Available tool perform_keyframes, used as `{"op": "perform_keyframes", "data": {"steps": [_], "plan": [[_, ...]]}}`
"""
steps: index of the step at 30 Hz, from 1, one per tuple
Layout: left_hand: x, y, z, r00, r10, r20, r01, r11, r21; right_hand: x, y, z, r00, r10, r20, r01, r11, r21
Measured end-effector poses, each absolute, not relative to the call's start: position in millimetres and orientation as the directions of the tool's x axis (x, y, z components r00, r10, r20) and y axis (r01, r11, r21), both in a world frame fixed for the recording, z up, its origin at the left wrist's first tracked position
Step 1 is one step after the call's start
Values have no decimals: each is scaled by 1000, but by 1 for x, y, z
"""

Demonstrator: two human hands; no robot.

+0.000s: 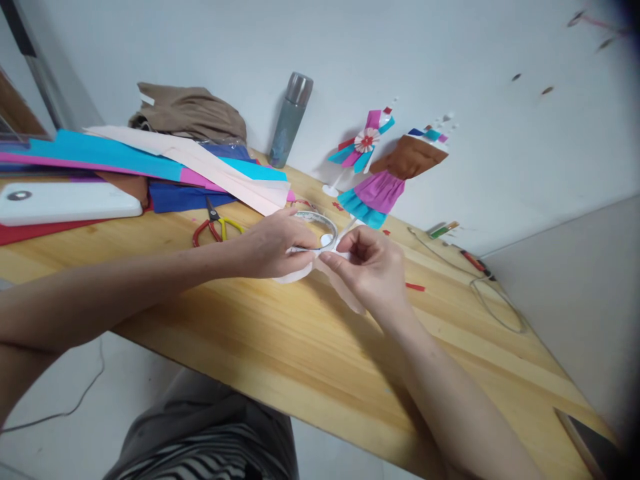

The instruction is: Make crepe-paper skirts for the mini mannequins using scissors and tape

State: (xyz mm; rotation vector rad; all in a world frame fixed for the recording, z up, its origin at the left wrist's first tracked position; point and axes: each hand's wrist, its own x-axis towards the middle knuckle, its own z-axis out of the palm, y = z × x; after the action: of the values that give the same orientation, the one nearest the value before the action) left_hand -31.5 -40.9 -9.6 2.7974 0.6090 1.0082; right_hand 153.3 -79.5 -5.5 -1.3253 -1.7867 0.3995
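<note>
Your striped shirt (215,443) is closest, below both grips at the edge of the surface (240,320). Your right grip (373,263) has thumb and finger together, clamped on thin white paper (345,287), maybe so it cannot slip. Your left grip (273,243) has bent fingers at the paper's other side; I cannot tell if they are clamped on it. So the paper sits between both grips, perhaps to keep it steady. Just by the left grip's fingers is a tape roll (334,230), likely kept close for easy use. Scissors (215,220) lie left of that grip, maybe put aside to leave room. Past the right grip, a paper dress (383,190) stands on a thin stick, which seems to hold its skirt up.
</note>
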Motion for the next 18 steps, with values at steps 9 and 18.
{"op": "perform_keyframes", "data": {"steps": [9,18], "plan": [[-34,-36,-10,638,526,562,348,-849,398,160,-79,6,-201,876,439,640,457,-618],[-33,-33,-12,637,493,592,362,-870,335,157,-86,7,-240,883,404,666,453,-593]]}}
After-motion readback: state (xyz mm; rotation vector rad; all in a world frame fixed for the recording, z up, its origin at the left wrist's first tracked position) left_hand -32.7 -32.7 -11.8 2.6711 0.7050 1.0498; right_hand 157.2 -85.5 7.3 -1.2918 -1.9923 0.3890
